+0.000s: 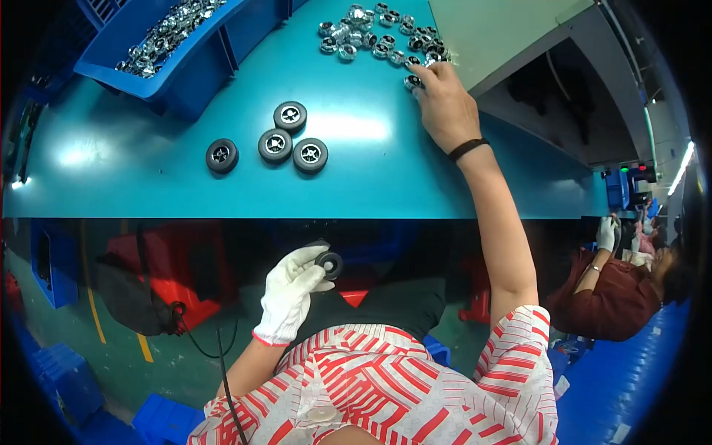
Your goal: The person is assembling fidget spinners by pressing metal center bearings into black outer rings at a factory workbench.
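My left hand (pixel 291 285), in a white knit glove, is in front of the table edge. Its thumb and fingers pinch a small black rubber tyre (pixel 328 262). Stretched out over the table, my bare right hand (pixel 446 102) is at the near side of a scatter of chrome wheel hubs (pixel 357 33). One chrome hub (pixel 411 82) sits between its thumb and index finger, which are closed on it. To the left of that hand, several black wheels (pixel 310 156) with chrome centres lie flat on the table, one apart from the others.
A blue bin (pixel 174 78) heaped with chrome hubs (pixel 167 37) stands at the back left of the teal table (pixel 111 178). At the right is a pale green machine housing (pixel 504 37) with a dark opening. Further right, another person (pixel 619 289) in dark red sits along the line.
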Motion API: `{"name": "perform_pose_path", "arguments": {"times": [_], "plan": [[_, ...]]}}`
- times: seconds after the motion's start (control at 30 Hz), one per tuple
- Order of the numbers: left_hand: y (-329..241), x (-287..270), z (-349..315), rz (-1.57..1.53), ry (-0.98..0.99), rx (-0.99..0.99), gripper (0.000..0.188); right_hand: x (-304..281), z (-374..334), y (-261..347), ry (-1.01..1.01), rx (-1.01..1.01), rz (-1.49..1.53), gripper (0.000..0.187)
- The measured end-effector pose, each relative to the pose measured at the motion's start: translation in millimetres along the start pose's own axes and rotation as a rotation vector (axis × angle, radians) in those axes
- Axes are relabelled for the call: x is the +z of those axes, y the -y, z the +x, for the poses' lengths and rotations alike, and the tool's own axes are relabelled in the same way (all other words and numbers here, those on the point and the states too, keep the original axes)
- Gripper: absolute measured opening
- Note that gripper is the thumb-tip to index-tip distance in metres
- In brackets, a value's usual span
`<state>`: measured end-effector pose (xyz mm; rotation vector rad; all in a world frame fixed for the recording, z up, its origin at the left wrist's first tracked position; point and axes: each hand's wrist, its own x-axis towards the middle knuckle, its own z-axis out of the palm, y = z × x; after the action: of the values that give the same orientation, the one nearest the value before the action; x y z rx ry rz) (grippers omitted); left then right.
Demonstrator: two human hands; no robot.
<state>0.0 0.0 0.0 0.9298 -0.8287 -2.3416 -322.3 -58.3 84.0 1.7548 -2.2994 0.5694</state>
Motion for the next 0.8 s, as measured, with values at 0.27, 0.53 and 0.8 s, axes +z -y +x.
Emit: {"name": "perform_pose_path", "arguments": {"times": [0.27, 0.53, 0.8], "plan": [[-1, 6, -3, -0.100, -0.027, -0.048, 0.040, -8, -19, 14, 0.016, -0.098, 0.096, 0.022], [4, 22, 4, -0.308, 0.041, -0.089, 0.033, -52, -153, 96, 0.224, -0.055, 0.713, 0.032], [18, 39, -9, -0.006, -0.073, -0.004, 0.039, -15, -206, 98, 0.179, -0.034, 0.604, 0.032]]}}
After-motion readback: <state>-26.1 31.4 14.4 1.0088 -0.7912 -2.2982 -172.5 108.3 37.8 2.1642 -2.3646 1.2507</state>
